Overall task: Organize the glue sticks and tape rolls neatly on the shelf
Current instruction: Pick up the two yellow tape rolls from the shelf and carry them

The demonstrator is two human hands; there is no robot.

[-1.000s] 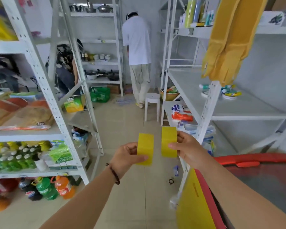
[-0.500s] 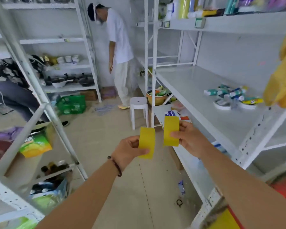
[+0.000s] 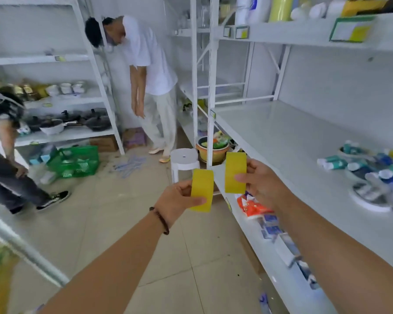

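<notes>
I hold two yellow tape rolls edge-on in front of me, over the aisle. My left hand grips the lower roll. My right hand grips the higher roll, close to the front edge of the white shelf on my right. Further along that shelf lie several glue sticks with teal and blue caps, heaped over white tape rolls.
A person in white stands at the aisle's end beside a white stool. Another person bends at the left near a green basket. Packets fill the lower shelf on the right. A white shelf post crosses the lower left.
My view has swung right and closer to the white shelf. Both hands kept their rolls, side by side. The red bin and yellow gloves have left the view.
</notes>
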